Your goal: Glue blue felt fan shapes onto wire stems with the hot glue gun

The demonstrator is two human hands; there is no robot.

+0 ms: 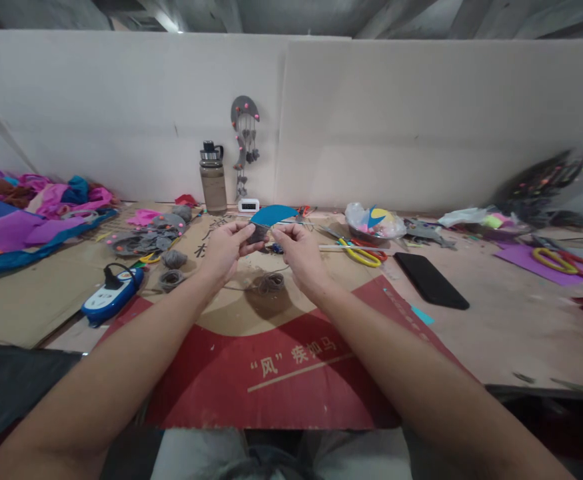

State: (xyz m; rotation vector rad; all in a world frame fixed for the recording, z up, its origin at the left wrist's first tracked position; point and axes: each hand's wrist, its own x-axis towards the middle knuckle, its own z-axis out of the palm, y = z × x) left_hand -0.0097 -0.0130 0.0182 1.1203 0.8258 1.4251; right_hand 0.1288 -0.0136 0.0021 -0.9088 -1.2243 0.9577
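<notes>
Both my hands are raised over the cardboard sheet (271,373), holding a small felt piece between them. My left hand (228,247) pinches a dark grey bit (258,233) that sits under a blue fan-shaped felt piece (272,214). My right hand (298,250) is closed in a pinch at the blue piece's right side; a thin thread seems to run from it down to a grey thread coil (271,283) lying on the cardboard below.
Left: a blue-white power strip (112,295), grey felt scraps (146,240), bright cloth pile (31,213). Behind: a water bottle (212,177), a small clock (248,205), a grey wall hanging (245,143). Right: yellow scissors (361,253), a black phone (431,280), a bag of felt (375,221), more scissors (568,262).
</notes>
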